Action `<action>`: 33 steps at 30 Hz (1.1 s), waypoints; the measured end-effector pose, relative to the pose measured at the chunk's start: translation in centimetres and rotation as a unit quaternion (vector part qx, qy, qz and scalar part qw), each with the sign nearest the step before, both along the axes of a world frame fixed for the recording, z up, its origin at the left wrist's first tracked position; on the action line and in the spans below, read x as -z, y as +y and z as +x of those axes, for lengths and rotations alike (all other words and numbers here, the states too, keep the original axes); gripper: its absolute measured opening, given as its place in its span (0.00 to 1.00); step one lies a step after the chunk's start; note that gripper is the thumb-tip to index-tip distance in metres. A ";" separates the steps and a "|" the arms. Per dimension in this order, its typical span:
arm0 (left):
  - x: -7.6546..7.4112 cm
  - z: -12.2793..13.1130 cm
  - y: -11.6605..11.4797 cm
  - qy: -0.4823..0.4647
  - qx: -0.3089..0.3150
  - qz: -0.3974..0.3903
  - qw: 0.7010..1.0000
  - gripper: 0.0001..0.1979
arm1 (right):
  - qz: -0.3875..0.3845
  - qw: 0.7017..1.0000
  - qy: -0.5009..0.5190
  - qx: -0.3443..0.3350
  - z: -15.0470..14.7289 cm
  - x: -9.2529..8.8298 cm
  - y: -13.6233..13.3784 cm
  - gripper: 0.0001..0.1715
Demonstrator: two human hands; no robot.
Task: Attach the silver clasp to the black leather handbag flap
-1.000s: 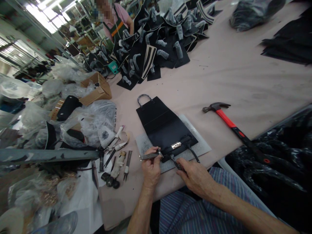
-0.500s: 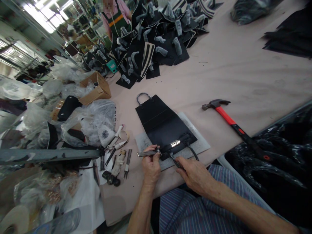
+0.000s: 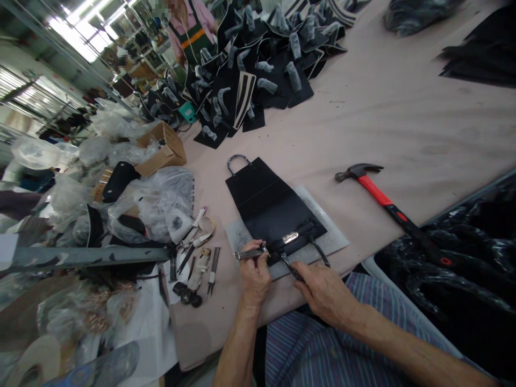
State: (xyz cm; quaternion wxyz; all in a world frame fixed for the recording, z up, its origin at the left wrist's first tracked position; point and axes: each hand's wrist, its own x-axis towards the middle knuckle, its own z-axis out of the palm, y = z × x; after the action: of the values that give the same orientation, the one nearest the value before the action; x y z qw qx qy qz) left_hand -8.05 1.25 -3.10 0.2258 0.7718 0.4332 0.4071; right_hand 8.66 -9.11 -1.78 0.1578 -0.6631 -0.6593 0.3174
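Note:
A black bag panel [image 3: 282,209] lies unfolded on a pale speckled slab [image 3: 336,236] at the table's front. A black strap with a shiny silver metal plate [image 3: 290,237] runs across its near end. My left hand [image 3: 256,274] is closed, pinching a flat silver metal bar [image 3: 248,253] with a small fitting at its right end, beside the strap's left end. My right hand [image 3: 320,290] is closed around the near dark bag handle [image 3: 291,266]; its fingertips are partly hidden. Another loop handle [image 3: 237,157] stands at the panel's far end.
A red and black claw hammer [image 3: 381,199] lies to the right. Small hand tools [image 3: 213,271] and plastic bags [image 3: 157,199] are at left, near a grey metal bar [image 3: 92,258]. Black bag pieces with wrapped handles [image 3: 270,70] are heaped behind, where a person [image 3: 193,32] stands.
The view has shifted slightly. My left hand has moved a little to the right with the metal bar, which now tilts up more to the right. The right hand stays on the handle.

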 end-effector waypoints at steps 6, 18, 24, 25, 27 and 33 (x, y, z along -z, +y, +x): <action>0.1 0.3 0.2 0.011 -0.004 0.012 1.000 0.08 | 0.043 0.999 -0.012 -0.009 0.0 0.7 -0.3 0.15; -2.1 -0.1 0.4 -0.295 -0.086 -0.229 0.924 0.11 | 0.020 0.999 -0.027 -0.022 0.2 0.0 -0.2 0.15; -5.2 -2.8 -0.8 -0.512 -0.115 -0.337 0.782 0.14 | -0.006 1.000 -0.020 -0.020 0.2 -0.1 -0.3 0.17; -5.4 -3.1 -1.4 -0.529 -0.117 -0.368 0.755 0.13 | -0.006 1.000 -0.019 -0.020 0.2 0.0 -0.3 0.17; -5.5 -3.4 -2.9 -0.564 -0.131 -0.422 0.698 0.08 | -0.003 1.000 -0.014 -0.022 0.2 0.4 -0.3 0.18; -5.0 -3.2 -6.0 -0.627 -0.141 -0.495 0.585 0.04 | 0.011 1.000 -0.020 -0.017 0.3 1.0 -0.4 0.20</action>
State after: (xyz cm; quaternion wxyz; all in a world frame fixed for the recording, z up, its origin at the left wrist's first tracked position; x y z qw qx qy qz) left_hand -11.23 -4.74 1.90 0.7285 0.0233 0.4221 0.5391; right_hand 8.93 -9.49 -2.78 0.1464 -0.6560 -0.6772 0.2994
